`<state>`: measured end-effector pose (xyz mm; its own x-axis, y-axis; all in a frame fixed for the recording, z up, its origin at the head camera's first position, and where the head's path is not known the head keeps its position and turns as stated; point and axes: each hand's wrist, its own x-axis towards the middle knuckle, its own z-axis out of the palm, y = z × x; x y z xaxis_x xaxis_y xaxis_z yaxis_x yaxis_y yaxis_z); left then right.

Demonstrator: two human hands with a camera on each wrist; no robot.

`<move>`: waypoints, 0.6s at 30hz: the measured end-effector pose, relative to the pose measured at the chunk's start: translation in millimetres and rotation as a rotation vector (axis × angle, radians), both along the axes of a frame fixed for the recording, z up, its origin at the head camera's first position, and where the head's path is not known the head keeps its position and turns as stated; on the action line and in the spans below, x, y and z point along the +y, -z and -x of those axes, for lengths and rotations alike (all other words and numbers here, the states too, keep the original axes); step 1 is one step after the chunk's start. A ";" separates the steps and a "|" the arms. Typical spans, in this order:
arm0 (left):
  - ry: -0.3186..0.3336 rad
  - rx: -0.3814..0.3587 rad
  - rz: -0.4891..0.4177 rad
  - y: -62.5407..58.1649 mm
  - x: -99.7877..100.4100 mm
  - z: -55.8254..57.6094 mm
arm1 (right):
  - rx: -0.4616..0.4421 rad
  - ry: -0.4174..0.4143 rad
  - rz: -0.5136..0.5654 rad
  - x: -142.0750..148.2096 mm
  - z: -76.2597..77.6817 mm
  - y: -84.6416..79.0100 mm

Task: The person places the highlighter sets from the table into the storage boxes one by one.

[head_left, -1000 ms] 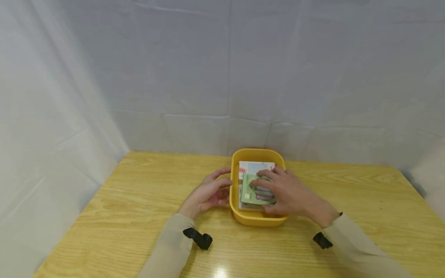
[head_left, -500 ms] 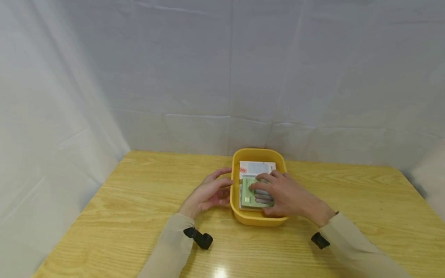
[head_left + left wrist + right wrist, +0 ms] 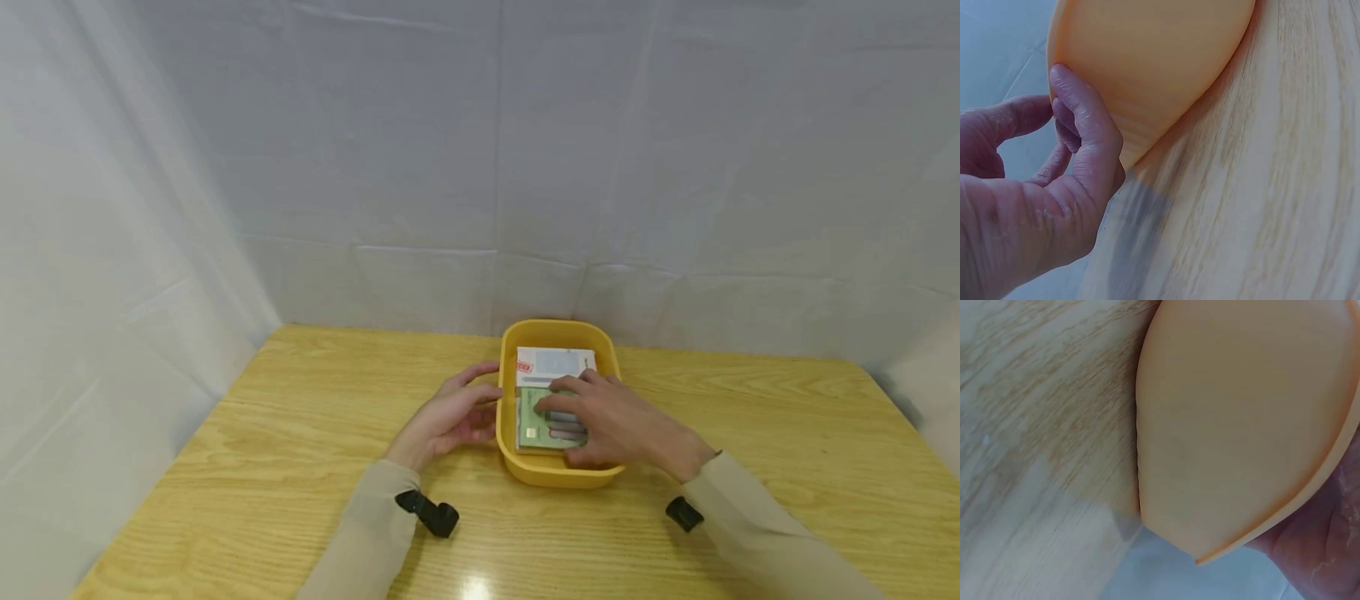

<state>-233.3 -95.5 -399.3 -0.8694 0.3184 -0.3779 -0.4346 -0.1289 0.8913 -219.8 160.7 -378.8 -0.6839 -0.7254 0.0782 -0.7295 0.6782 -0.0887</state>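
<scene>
A yellow plastic bin [image 3: 558,477] stands on the table, long side pointing away from me. Inside, a flat green box [image 3: 531,417] with printed pictures lies in the near half. My right hand [image 3: 611,417] reaches over the bin's right rim and holds this box, thumb by its near edge, fingers over its top and far edge. Behind it lies a white box [image 3: 555,365] with a red mark. My left hand [image 3: 453,412] touches the bin's left side; in the left wrist view its fingertips rest at the rim. The bin's wall [image 3: 1235,425] hides most of my right hand in the right wrist view.
The wooden table [image 3: 322,400] extends to both sides of the bin. Its back edge meets a pale hanging sheet [image 3: 420,167], close behind the bin. Black wrist mounts [image 3: 429,512] sit on both forearms.
My right hand has shifted slightly toward me with the green box, which now lies flatter in the near half and uncovers more of the white box. The left hand and bin have hardly moved.
</scene>
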 end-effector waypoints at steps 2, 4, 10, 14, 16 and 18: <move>-0.001 -0.001 0.002 -0.2 0.0 0.1 | -0.011 0.003 -0.001 -0.6 0.4 -0.2; -0.002 -0.001 0.004 -0.5 -0.2 0.3 | -0.022 0.005 0.000 -1.1 0.7 -0.2; -0.002 -0.003 0.005 -1.5 -0.8 0.0 | -0.025 0.003 0.000 -2.0 1.9 1.3; -0.003 -0.005 0.000 -1.6 -0.8 0.3 | -0.032 0.001 -0.002 -2.1 2.9 1.9; -0.002 -0.004 -0.001 -1.3 -0.7 0.5 | -0.043 0.002 -0.002 -2.0 3.2 2.0; 0.000 -0.003 -0.001 -1.2 -0.8 0.7 | -0.053 0.002 -0.002 -2.3 3.4 1.8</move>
<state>-234.0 -96.3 -398.0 -0.8682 0.3185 -0.3804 -0.4376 -0.1303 0.8897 -223.2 158.4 -380.6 -0.6886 -0.7241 0.0404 -0.7224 0.6800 -0.1257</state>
